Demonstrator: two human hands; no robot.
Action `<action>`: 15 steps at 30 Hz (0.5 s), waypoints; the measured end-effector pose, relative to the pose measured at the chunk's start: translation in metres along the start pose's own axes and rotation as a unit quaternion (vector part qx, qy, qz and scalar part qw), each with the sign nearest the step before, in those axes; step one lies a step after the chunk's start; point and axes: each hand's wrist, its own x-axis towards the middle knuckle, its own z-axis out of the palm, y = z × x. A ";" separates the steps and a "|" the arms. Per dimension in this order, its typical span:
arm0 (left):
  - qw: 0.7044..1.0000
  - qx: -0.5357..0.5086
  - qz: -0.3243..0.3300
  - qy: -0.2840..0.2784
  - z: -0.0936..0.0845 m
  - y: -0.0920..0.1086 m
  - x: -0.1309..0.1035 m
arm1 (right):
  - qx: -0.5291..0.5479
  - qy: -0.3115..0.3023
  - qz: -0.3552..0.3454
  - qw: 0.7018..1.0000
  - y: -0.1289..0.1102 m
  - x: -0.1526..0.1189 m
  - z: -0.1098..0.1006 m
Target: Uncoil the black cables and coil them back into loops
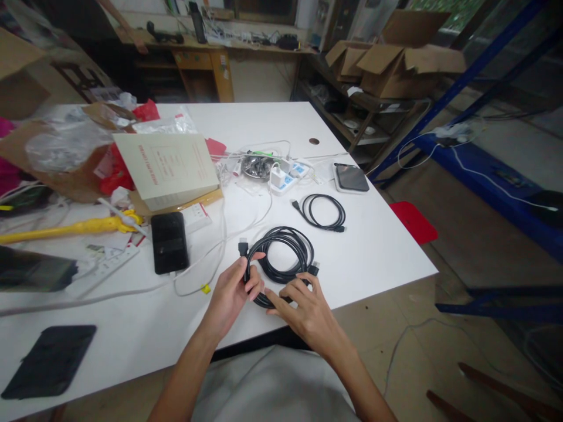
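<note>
A coiled black HDMI cable (281, 275) is at the table's front edge, tilted up at its near side. My left hand (233, 290) closes round the left side of the coil, with one plug (243, 246) sticking up above the thumb. On the lower right, my right hand (301, 302) grips the coil with bent fingers, close to the other plug (314, 268). The cable's lowest part is partly hidden by the fingers. Behind it, a smaller coiled black cable (341, 214) lies flat on the white table (373, 258).
A power strip (284, 183) with white leads stands behind the cables. Left are a black phone (169, 243), an open booklet (169, 170), a yellow tool (88, 225) and a box of plastic bags (65, 152). A dark-topped device (352, 177) sits near the right edge.
</note>
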 end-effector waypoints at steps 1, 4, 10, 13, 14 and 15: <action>1.000 0.019 0.010 -0.001 -0.001 -0.003 0.004 | -0.003 0.000 0.006 1.000 0.004 -0.002 0.002; 0.994 0.104 0.044 -0.008 -0.006 -0.011 0.018 | -0.017 -0.001 0.027 1.000 0.018 -0.008 0.008; 0.909 0.377 0.175 0.015 -0.017 -0.027 0.050 | -0.036 -0.005 0.061 0.997 0.050 -0.016 0.032; 0.857 0.462 0.220 0.056 -0.025 -0.038 0.063 | -0.035 0.000 0.079 0.996 0.058 -0.018 0.044; 0.847 0.476 0.227 0.068 -0.027 -0.042 0.066 | -0.032 0.003 0.083 0.996 0.060 -0.019 0.047; 0.841 0.482 0.233 0.078 -0.029 -0.046 0.067 | -0.028 0.004 0.087 0.996 0.060 -0.019 0.050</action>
